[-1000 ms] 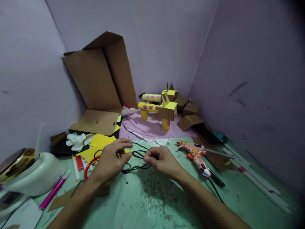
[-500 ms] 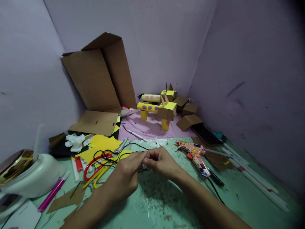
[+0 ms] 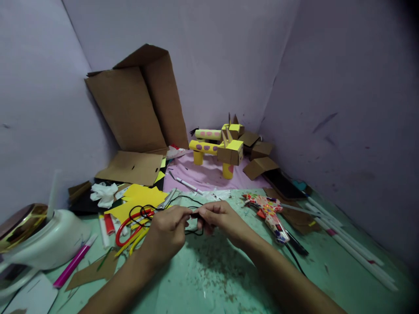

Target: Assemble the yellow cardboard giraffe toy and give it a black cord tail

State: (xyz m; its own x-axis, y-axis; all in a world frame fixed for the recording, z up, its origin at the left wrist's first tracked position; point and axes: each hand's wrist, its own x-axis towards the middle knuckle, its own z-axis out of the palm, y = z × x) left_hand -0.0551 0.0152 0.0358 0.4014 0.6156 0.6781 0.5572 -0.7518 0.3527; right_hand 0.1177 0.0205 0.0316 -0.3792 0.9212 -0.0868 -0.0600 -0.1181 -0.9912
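Fingertips of my left hand (image 3: 170, 224) and my right hand (image 3: 220, 218) nearly meet above the green table, both pinching a thin black cord (image 3: 186, 197). A short dark stretch of it shows between them, and a loop hangs just below. From there the cord trails left in loose coils over red-handled scissors (image 3: 122, 231) and yellow paper scraps (image 3: 137, 198). Yellow strips or handles (image 3: 132, 244) lie under my left wrist. Beyond my hands stands a yellow animal figure (image 3: 229, 152) of paper tubes and a cardboard head, with a second figure (image 3: 209, 134) behind it.
To the right lie a patterned glue gun (image 3: 270, 213) and long white sticks (image 3: 350, 244). A white pot-like vessel (image 3: 62, 240) and a magenta marker (image 3: 75, 261) are on the left. Folded cardboard (image 3: 127, 109) leans on the back wall; a pink cloth (image 3: 183, 174) lies under the figures.
My hands have drawn slightly apart, and my left fingers have turned, so the black cord between the fingertips now shows. The things on the table stay where they were.
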